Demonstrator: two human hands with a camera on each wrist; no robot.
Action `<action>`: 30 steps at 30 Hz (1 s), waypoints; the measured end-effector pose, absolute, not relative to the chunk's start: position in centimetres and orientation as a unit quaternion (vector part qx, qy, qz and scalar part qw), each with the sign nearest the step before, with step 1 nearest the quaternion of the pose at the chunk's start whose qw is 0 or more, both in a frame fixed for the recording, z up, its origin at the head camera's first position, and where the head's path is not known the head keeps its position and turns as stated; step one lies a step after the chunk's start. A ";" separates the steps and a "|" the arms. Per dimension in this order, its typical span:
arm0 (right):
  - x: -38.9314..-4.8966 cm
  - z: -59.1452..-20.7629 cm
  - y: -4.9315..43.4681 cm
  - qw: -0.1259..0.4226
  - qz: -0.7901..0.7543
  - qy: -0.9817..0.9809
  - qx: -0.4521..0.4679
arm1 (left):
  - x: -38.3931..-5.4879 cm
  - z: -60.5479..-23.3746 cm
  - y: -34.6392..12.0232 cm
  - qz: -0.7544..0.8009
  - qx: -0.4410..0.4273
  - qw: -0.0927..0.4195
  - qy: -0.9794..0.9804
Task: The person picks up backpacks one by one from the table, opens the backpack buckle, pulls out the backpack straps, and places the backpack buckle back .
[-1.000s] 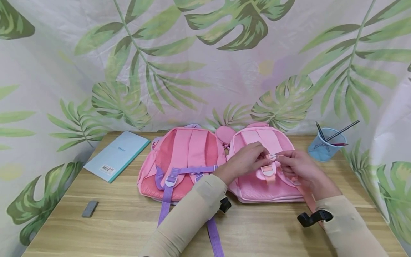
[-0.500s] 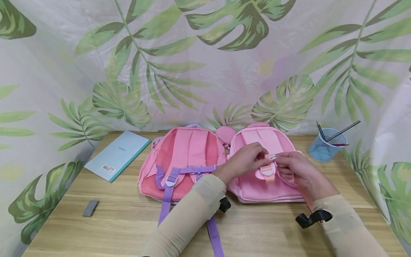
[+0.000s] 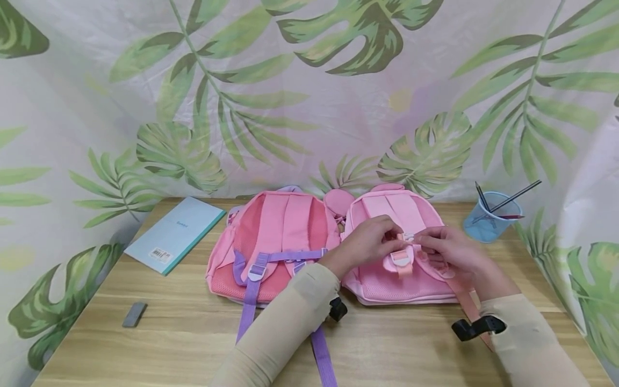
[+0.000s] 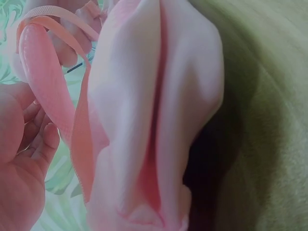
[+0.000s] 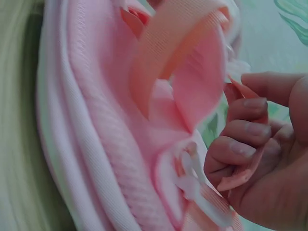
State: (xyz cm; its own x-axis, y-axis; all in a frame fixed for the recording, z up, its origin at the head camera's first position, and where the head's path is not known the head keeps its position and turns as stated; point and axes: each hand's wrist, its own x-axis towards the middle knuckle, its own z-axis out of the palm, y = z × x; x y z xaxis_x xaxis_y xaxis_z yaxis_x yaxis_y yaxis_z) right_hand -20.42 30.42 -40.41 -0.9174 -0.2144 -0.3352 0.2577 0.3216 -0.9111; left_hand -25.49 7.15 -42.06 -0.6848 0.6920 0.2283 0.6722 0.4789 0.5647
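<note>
A pink backpack [image 3: 387,287] lies with its shoulder straps facing up at centre right. Over it, my left hand [image 3: 365,242] pinches the orange webbing at a small white side-release buckle [image 3: 408,236]. My right hand [image 3: 454,255] is on the buckle's other side, its thumb and forefinger close to it. In the right wrist view its curled fingers hold an orange strap [image 5: 240,179] whose end folds into the palm. A white strap adjuster [image 3: 401,259] hangs just below the buckle. Both hands partly cover the buckle.
A second pink backpack [image 3: 285,215] with purple straps [image 3: 250,301] lies to the left, against the first. A blue notebook [image 3: 176,234] and a grey eraser [image 3: 134,314] lie farther left. A blue mesh cup [image 3: 490,223] with pencils stands at the back right.
My right wrist has shifted slightly right and down, and more of the orange strap shows below it than half a second ago. My left hand stays at the buckle.
</note>
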 end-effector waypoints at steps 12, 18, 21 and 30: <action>-20.5 -40.1 30.5 0.204 -0.612 0.763 0.042 | -25.8 -42.2 6.8 0.361 0.397 0.019 0.843; -20.6 -40.2 30.0 0.200 -0.610 0.767 0.029 | -25.8 -42.3 6.8 0.368 0.397 0.025 0.840; -20.6 -40.2 29.6 0.201 -0.613 0.764 0.016 | -25.8 -42.3 6.8 0.365 0.397 0.028 0.842; -20.7 -40.3 29.2 0.196 -0.602 0.774 0.004 | -25.7 -42.2 6.8 0.347 0.404 0.025 0.846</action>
State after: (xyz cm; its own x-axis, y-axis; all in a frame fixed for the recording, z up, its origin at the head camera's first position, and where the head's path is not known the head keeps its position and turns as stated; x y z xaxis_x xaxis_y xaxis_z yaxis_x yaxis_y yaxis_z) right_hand -20.69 29.21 -40.35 -0.9233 -0.2298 -0.3077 0.2418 0.2749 -0.9306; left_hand -25.71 6.85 -42.21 -0.6720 0.7011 0.2385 0.6665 0.4322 0.6075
